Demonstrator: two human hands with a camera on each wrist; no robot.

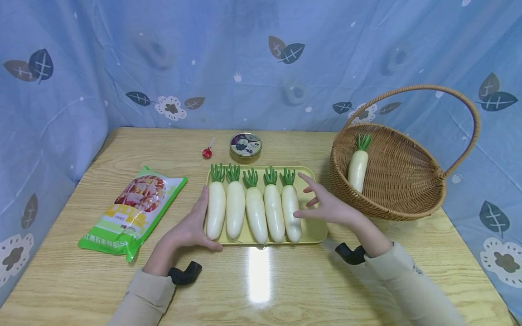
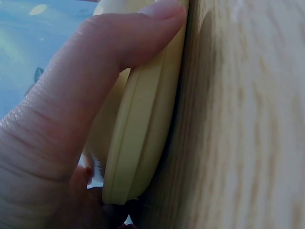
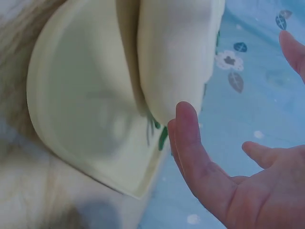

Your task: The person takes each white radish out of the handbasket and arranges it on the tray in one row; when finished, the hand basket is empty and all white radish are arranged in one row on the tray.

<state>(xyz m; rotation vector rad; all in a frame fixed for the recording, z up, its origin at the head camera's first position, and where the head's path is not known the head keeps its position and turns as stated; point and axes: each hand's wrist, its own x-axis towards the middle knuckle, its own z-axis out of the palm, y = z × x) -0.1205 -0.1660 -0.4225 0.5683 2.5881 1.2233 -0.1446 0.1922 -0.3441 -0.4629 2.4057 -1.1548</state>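
Observation:
Several white radishes with green stem tops lie side by side on a yellow tray. My left hand holds the tray at its left side; in the left wrist view the thumb bends over the tray's rim. Over the tray's right part hovers my right hand, fingers spread and holding nothing, close to the rightmost radish. In the right wrist view, a fingertip appears in front of that radish; contact is unclear.
A wicker basket with a tall handle stands at the right, holding one radish. At the left lies a green food bag. Behind the tray are a round tin and a red lollipop. A blue curtain hangs behind the table.

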